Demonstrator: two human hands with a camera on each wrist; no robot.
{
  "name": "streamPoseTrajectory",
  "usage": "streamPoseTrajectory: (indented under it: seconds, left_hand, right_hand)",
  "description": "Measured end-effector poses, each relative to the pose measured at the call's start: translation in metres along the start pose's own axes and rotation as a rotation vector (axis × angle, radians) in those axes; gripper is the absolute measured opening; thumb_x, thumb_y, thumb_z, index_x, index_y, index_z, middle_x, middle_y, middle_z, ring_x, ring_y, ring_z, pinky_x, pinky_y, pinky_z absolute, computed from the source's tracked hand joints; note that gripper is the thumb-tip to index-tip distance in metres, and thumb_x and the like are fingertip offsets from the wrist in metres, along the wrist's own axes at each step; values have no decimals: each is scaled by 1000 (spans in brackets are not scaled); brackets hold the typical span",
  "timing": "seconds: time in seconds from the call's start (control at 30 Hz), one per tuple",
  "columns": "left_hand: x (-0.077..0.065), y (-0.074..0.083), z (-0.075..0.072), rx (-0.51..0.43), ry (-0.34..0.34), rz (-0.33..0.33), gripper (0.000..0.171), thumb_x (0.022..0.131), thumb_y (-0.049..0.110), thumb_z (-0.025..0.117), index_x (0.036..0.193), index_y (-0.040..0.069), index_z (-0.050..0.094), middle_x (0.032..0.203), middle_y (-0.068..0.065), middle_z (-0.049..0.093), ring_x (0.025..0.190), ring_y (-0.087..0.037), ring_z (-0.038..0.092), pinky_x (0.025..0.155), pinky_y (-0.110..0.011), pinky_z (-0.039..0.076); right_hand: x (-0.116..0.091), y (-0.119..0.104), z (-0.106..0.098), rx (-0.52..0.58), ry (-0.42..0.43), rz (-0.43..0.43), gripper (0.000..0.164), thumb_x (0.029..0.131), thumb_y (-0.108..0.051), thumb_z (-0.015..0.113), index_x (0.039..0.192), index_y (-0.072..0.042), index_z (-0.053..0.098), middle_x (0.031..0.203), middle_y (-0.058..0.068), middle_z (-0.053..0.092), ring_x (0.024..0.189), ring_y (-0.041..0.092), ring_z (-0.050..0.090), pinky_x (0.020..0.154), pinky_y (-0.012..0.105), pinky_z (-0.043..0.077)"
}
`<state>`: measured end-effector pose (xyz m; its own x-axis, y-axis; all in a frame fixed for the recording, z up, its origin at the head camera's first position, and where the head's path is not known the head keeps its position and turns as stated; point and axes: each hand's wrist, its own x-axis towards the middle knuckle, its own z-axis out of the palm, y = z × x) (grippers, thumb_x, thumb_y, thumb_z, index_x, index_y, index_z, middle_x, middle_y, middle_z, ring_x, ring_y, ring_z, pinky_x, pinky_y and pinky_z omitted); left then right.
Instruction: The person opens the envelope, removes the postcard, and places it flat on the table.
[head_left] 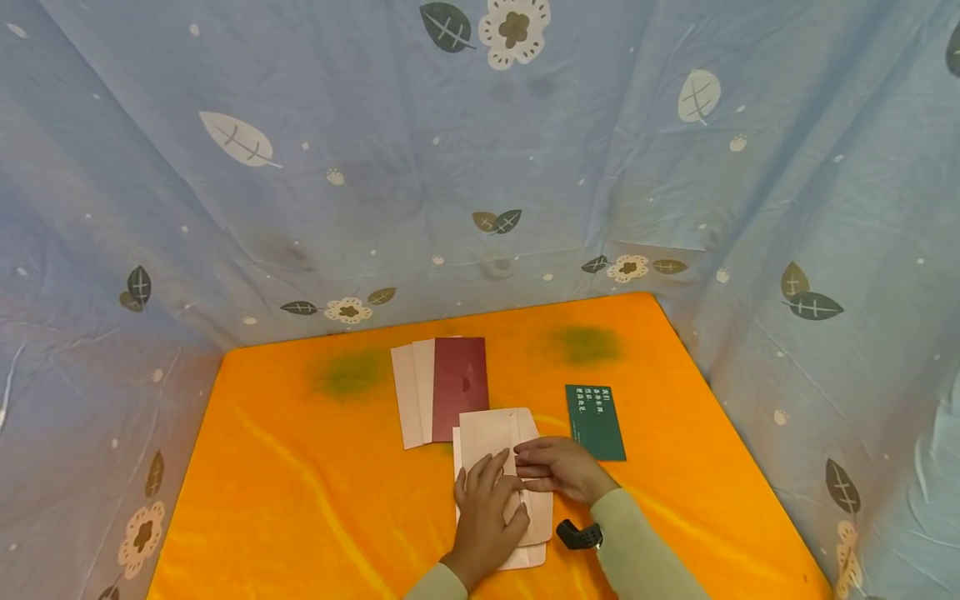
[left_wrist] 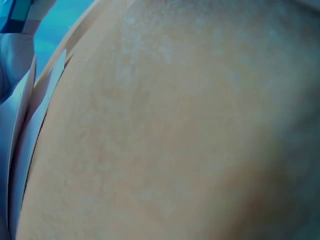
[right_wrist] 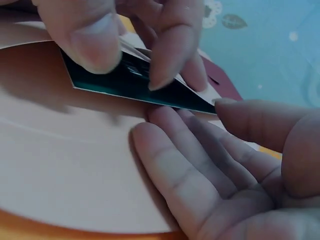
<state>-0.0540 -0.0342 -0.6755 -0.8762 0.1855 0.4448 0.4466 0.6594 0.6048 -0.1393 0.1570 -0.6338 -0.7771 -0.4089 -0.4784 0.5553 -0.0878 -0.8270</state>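
My left hand (head_left: pixel 487 515) lies spread on a pale pink envelope (head_left: pixel 491 429), with another pale pink sheet or envelope beneath. At the envelope's right-side mouth is my right hand (head_left: pixel 562 467). In the right wrist view, a dark green card (right_wrist: pixel 130 86) sits partly within the mouth, its long edge showing. My left thumb and a finger reach over that card. The right fingers (right_wrist: pixel 175 165) lie extended over the pink flap (right_wrist: pixel 65 165), and the right thumb touches near the card's far corner. Skin fills most of the left wrist view.
Behind the hands lie a dark red envelope-like piece (head_left: pixel 460 387) and pale pink envelopes (head_left: pixel 405 396) fanned beside it. A green card with white writing (head_left: pixel 596 422) lies to the right. An orange cloth (head_left: pixel 300 500) covers the table; patterned blue curtains (head_left: pixel 375 167) enclose it.
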Motion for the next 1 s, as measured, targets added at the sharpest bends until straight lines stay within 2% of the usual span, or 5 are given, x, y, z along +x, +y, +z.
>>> streamPoseTrajectory:
  seconds: [0.3, 0.6, 0.77, 1.0]
  left_hand:
    - [-1, -1, 0, -10, 5, 4, 21, 84, 18, 74, 105, 20, 74, 157, -13, 56, 142, -41, 47, 104, -81, 22]
    - [0, -1, 1, -8, 9, 3, 22, 84, 18, 74, 106, 21, 74, 157, -13, 56, 142, -41, 47, 104, -82, 23]
    - [0, -1, 1, -18, -2, -8, 22, 85, 18, 74, 106, 22, 74, 159, -11, 55, 143, -41, 46, 105, -81, 22]
    - [-1, -2, 2, -18, 21, 0, 22, 86, 18, 73, 107, 23, 74, 159, -10, 55, 142, -39, 47, 103, -81, 23]
  right_hand:
    - [8, 7, 16, -55, 101, -41, 40, 103, -3, 70, 137, 16, 61, 115, 20, 75, 99, 30, 78, 82, 43, 64]
    - [8, 14, 17, -88, 124, -100, 36, 103, -5, 69, 134, 13, 63, 113, 17, 75, 97, 29, 77, 81, 41, 64]
    - [8, 17, 18, -73, 137, -137, 35, 103, -2, 66, 133, 14, 61, 113, 18, 75, 95, 27, 75, 82, 41, 64]
    - [7, 20, 19, -44, 196, -144, 34, 104, 0, 64, 136, 11, 60, 113, 16, 72, 94, 24, 72, 80, 38, 64]
